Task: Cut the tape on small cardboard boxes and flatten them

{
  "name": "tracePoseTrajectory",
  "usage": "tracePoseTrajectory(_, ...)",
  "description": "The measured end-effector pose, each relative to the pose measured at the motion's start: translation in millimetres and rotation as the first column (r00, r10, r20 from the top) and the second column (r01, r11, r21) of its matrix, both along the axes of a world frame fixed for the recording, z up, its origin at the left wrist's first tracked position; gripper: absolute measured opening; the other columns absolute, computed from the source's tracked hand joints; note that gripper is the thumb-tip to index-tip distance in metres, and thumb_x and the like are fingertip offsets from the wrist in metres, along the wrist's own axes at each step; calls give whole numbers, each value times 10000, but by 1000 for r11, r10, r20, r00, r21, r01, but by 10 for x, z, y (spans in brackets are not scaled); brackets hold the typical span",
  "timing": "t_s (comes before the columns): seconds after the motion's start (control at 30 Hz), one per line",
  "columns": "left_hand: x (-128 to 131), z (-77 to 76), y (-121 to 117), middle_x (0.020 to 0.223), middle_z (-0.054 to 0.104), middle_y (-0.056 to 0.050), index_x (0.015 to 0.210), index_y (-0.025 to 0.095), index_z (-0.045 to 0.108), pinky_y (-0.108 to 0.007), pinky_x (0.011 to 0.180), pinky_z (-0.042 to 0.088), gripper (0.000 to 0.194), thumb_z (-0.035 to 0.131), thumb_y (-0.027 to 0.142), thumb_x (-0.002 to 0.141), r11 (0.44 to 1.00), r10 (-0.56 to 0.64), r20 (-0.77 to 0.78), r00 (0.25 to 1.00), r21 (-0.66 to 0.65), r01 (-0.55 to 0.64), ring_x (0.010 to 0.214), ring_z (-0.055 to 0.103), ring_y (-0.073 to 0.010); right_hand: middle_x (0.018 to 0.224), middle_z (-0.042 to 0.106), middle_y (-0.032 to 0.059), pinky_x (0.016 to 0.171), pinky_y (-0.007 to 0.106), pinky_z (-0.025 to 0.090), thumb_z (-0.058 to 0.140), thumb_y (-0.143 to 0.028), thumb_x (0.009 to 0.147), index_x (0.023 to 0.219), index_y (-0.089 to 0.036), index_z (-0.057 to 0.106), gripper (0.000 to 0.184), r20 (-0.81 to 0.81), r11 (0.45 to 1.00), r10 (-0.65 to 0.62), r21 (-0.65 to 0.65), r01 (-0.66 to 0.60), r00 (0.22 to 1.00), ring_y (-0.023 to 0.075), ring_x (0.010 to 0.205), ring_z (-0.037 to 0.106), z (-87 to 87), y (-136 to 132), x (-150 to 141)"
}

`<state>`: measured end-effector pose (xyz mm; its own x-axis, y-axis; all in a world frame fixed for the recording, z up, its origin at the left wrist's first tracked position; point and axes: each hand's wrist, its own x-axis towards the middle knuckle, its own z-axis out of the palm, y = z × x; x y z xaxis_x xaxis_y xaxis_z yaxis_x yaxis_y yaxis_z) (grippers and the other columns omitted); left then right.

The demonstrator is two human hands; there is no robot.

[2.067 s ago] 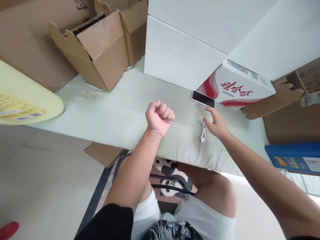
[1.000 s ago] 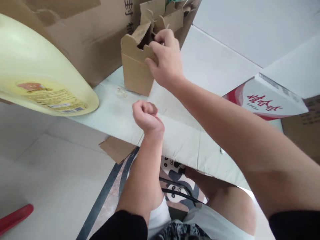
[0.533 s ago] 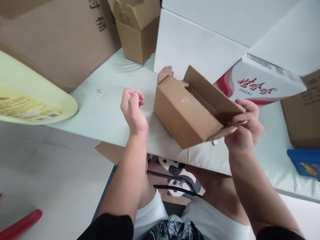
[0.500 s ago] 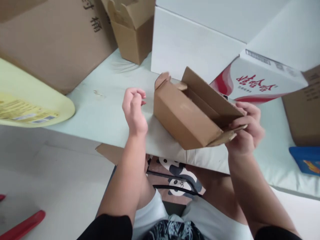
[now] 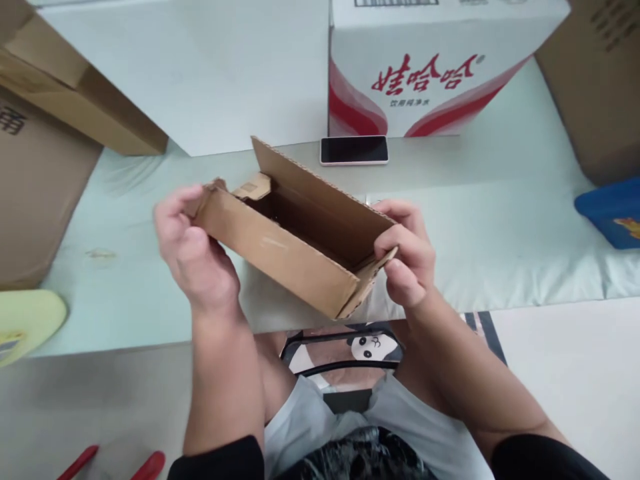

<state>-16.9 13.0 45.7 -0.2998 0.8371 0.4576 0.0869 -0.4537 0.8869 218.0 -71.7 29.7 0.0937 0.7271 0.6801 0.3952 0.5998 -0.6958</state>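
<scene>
Between my hands is a small brown cardboard box (image 5: 280,257), tilted, its top open and its far long flap standing up. My left hand (image 5: 197,243) grips the box's left end, with fingers at the folded flap there. At the other end, my right hand (image 5: 407,250) pinches the right end flap between thumb and fingers. The inside of the box shows dark, and I cannot make out anything in it. Just beyond the box, a phone (image 5: 354,151) with a dark screen lies flat on the pale green cloth.
White cartons stand behind, one with red lettering (image 5: 425,80). Brown cardboard boxes are at the far left (image 5: 100,107) and far right (image 5: 590,87). A yellow container (image 5: 30,320) sits at the left edge, a blue item (image 5: 613,213) at the right. The cloth-covered surface (image 5: 500,253) ends before my knees.
My left hand, free before, has come onto the box's left end. My right hand still holds the right flap. The view has swung right, and the phone now shows fully.
</scene>
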Motion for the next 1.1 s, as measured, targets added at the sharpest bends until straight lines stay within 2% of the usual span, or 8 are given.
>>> tracePoseTrajectory(0.13, 178, 1, 58, 790, 533, -13, 829, 241, 461, -411, 902, 488, 255, 579, 437, 717, 987, -48, 110, 993, 158, 30, 845, 605, -220, 1095, 558, 89, 857, 480, 515, 450, -498, 899, 732, -243, 538, 317, -26, 997, -35, -65, 34, 999, 272, 1000, 587, -51, 54, 72)
tracePoseTrajectory(0.27, 242, -18, 87, 799, 525, 26, 979, 249, 405, -354, 802, 465, 416, 612, 296, 621, 985, -2, 83, 997, 173, -12, 758, 576, -178, 941, 567, 70, 877, 444, 501, 507, -470, 892, 850, -251, 554, 228, -76, 998, -21, -57, 16, 997, 266, 1025, 586, -88, 131, 76)
tracePoseTrajectory(0.4, 218, -41, 54, 876, 579, 3, 1024, 237, 454, -346, 803, 476, 435, 615, 349, 636, 994, 60, 32, 998, 85, -62, 819, 585, -175, 913, 545, 67, 893, 447, 488, 462, -520, 902, 874, -250, 556, 287, -52, 998, -21, -59, 18, 998, 268, 1039, 573, -102, 157, 64)
tracePoseTrajectory(0.53, 155, 22, 4, 710, 471, 24, 751, 215, 429, -311, 692, 467, 353, 655, 485, 735, 989, 141, 48, 989, -39, -139, 710, 545, -149, 951, 534, 80, 879, 452, 490, 400, -510, 915, 825, -240, 560, 327, -36, 995, 83, -48, -85, 996, 265, 1020, 563, -87, 135, -10)
tracePoseTrajectory(0.67, 74, 121, -24, 652, 424, 65, 688, 210, 405, -255, 609, 417, 418, 793, 283, 552, 944, 289, -4, 957, -167, -286, 626, 457, -93, 1068, 531, 96, 864, 440, 510, 444, -445, 897, 818, -235, 587, 266, -44, 983, 183, 15, -183, 982, 258, 1041, 554, -52, 101, -155)
tracePoseTrajectory(0.8, 17, 160, -42, 633, 473, 58, 660, 199, 448, -251, 587, 396, 327, 700, 146, 458, 919, 328, 19, 945, -237, -314, 617, 458, -94, 1145, 513, 99, 896, 466, 516, 468, -443, 881, 833, -238, 609, 253, 11, 974, 225, -20, -225, 974, 260, 1040, 561, -28, 77, -215)
tracePoseTrajectory(0.97, 5, 117, -90, 641, 462, 20, 640, 204, 455, -284, 610, 414, 129, 536, 298, 602, 990, 137, 260, 956, -56, -127, 636, 508, -131, 929, 594, 89, 921, 479, 511, 487, -427, 890, 778, -237, 585, 241, -45, 988, 144, -49, -147, 988, 290, 1074, 576, -49, 121, -166)
tracePoseTrajectory(1.1, -16, 104, -138, 678, 575, -55, 652, 185, 599, -382, 816, 502, 287, 404, 395, 676, 998, 51, 223, 974, -40, -43, 794, 626, -218, 859, 631, 62, 931, 486, 532, 537, -333, 868, 845, -249, 573, 94, -75, 986, 7, -164, -19, 997, 277, 1015, 613, -81, 168, -189)
